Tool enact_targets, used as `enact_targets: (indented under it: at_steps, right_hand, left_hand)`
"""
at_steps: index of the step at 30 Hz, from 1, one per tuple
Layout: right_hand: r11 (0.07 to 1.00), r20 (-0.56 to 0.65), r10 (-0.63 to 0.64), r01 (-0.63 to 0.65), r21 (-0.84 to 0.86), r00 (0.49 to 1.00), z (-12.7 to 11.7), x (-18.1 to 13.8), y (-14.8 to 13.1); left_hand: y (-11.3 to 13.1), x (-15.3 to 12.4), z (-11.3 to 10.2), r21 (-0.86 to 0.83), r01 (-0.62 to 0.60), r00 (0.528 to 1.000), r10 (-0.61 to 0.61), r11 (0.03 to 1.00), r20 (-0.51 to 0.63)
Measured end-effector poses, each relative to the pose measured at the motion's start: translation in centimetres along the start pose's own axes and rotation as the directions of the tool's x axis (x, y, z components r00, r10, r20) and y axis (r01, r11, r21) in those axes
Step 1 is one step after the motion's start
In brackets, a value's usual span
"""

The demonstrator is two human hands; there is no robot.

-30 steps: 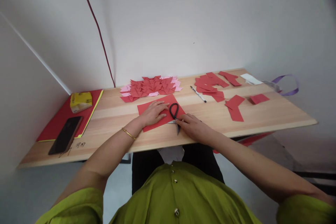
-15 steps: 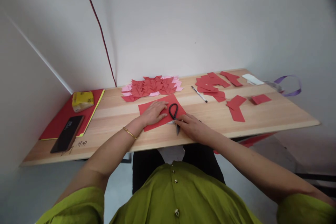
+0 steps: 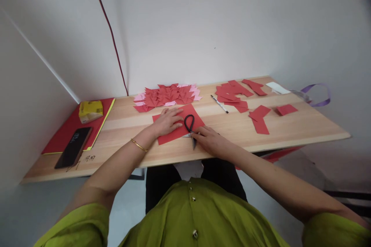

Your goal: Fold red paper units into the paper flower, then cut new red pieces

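Observation:
A sheet of red paper point(image 3: 189, 110) lies at the front middle of the table. My left hand point(image 3: 167, 122) rests flat on it with the fingers stretched out. A pair of scissors point(image 3: 194, 143) with black loop handles lies over the sheet's right part, its blades parted. My right hand point(image 3: 211, 141) has its thumb and fingers closed on the scissors near the pivot. Part of the handle is hidden beneath that hand. Behind the sheet sits a cluster of folded red and pink paper pieces point(image 3: 165, 97).
A pen point(image 3: 219, 104) and several red paper pieces point(image 3: 232, 94) lie to the right, with a white item point(image 3: 277, 87) and a purple strap point(image 3: 321, 102) beyond. At left are a phone point(image 3: 74, 147), a yellow packet point(image 3: 91, 111) and red sheets point(image 3: 62, 133). A wall stands behind the table.
My hands and the scissors have shifted very slightly left. The view has moved a little too; the sheet stays in place under my left hand.

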State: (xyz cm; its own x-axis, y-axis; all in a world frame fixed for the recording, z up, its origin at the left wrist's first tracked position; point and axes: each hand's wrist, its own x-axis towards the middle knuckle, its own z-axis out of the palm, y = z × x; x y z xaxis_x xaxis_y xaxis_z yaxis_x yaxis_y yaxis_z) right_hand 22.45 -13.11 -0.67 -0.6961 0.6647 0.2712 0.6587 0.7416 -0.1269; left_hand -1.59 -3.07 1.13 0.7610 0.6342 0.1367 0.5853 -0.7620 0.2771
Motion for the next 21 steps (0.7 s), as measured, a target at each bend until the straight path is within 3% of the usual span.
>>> enact_targets:
  at_steps: [7,21]
  right_hand:
    - [1.0,0.002,-0.013,0.013,0.004,1.0,0.0,-0.1,0.0]
    - [0.999,0.016,-0.034,0.034,0.011,0.999,-0.1,0.5,-0.5]
  left_hand:
    - [-0.8,-2.0,0.6,0.08,-0.003,0.999,-0.001,0.997,0.045]
    - [-0.1,-2.0,0.3,0.061,0.05,0.996,-0.054,0.997,0.073]
